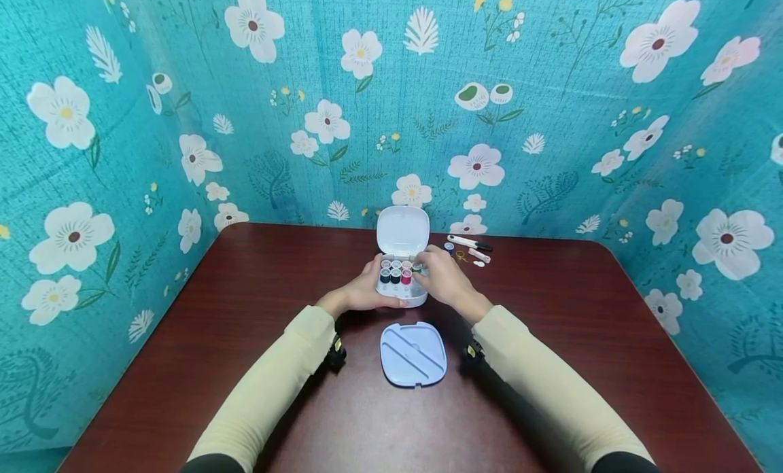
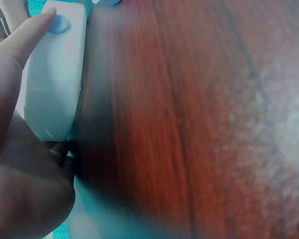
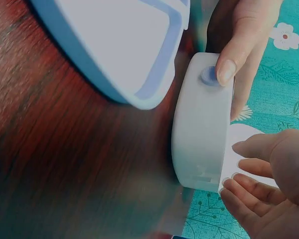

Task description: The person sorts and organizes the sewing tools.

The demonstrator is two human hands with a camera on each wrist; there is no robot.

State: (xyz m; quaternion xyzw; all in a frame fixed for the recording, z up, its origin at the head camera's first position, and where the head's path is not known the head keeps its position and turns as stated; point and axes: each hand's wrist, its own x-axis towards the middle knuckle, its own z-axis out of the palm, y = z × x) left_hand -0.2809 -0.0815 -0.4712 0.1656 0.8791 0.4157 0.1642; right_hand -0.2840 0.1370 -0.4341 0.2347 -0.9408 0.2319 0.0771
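Note:
A small white sewing box (image 1: 416, 298) stands with its hinged lid (image 1: 403, 230) raised. Thread spools (image 1: 395, 276) in black, pink and paler shades sit in rows inside. My left hand (image 1: 362, 289) grips the box from the left; in the right wrist view its thumb presses beside the round blue button (image 3: 209, 76) on the front. Over the box's right side, my right hand (image 1: 445, 276) pinches a dark green thread spool (image 1: 417, 267), its fingertips at the rim. The right wrist view hides that spool behind the box wall.
A pale blue tray (image 1: 413, 354) with diagonal grooves lies in front of the box. Behind the right hand are a blue spool (image 1: 449, 247), a white-and-black pen-like tool (image 1: 467, 242), a small white item (image 1: 480, 255) and a yellow ring-shaped piece (image 1: 461, 254).

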